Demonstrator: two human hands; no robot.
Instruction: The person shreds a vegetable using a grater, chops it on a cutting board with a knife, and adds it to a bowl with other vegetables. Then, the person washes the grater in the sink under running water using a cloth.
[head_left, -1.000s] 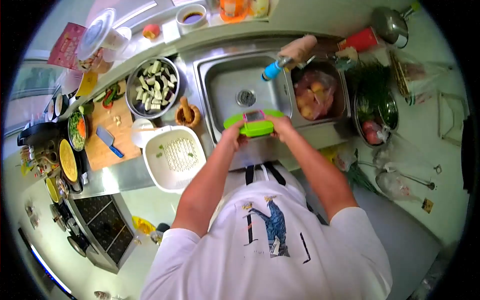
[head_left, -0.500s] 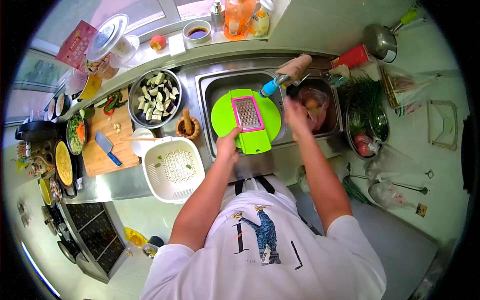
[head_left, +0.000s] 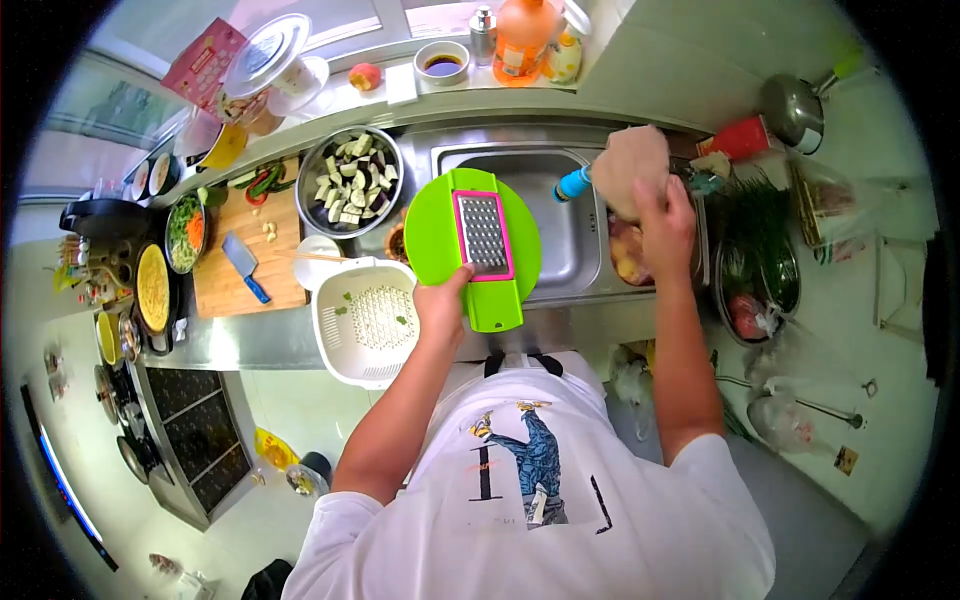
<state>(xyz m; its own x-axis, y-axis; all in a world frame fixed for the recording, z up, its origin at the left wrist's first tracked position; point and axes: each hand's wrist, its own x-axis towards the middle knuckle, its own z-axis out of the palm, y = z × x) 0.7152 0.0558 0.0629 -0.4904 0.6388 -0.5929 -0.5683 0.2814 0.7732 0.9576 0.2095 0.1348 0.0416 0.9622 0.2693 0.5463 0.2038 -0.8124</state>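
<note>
My left hand (head_left: 440,308) is closed on the lower edge of a green grater (head_left: 486,235) with a pink-framed metal rasp. A round green disc (head_left: 428,228) shows behind it; both are held up over the left part of the sink (head_left: 572,240). My right hand (head_left: 668,228) grips a brownish cloth (head_left: 628,172) by its right side, and the cloth covers part of the tap with the blue nozzle (head_left: 573,184). Below the cloth, a bag of yellowish food (head_left: 628,255) lies in the smaller right basin.
To the left are a white colander (head_left: 340,345), a bowl of cut eggplant (head_left: 350,185) and a cutting board (head_left: 215,290) with a cleaver (head_left: 243,262). A bowl of greens (head_left: 770,260) stands right of the sink. Bottles and a sauce bowl (head_left: 441,65) line the sill.
My right hand has moved up and taken hold of the cloth, which now hangs spread by the tap. My left hand has lifted the grater and disc slightly leftward. The view has shifted.
</note>
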